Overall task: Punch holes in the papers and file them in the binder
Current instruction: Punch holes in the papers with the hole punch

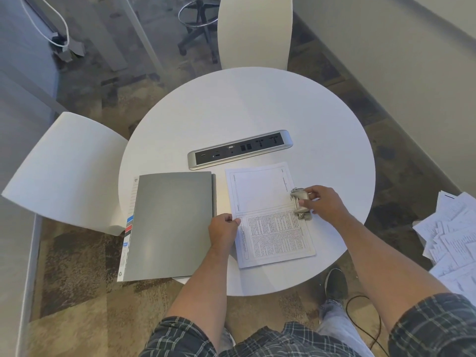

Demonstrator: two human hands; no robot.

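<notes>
Two bare hands work over a round white table (257, 99). A sheet of printed paper (268, 215) lies flat on it near the front edge, with a small metal hole punch (300, 203) set on the sheet's right edge. The right hand (325, 206) grips the punch, its fingers curled round the body of the tool. The left hand (223, 231) rests at the paper's left edge, with its fingers curled and the thumb tip touching the sheet; whether it pinches the edge or only steadies it cannot be told. Just beside the paper on the left lies a closed grey binder (170, 225), coloured index tabs showing along its left side and its near corner overhanging the table rim. Beyond the paper, a silver power and data socket strip (239, 149) is set into the tabletop. White chairs stand at the far side (255, 32) and at the left (64, 171) of the table. At the right edge of the view lies a loose heap of more printed sheets (453, 240).
</notes>
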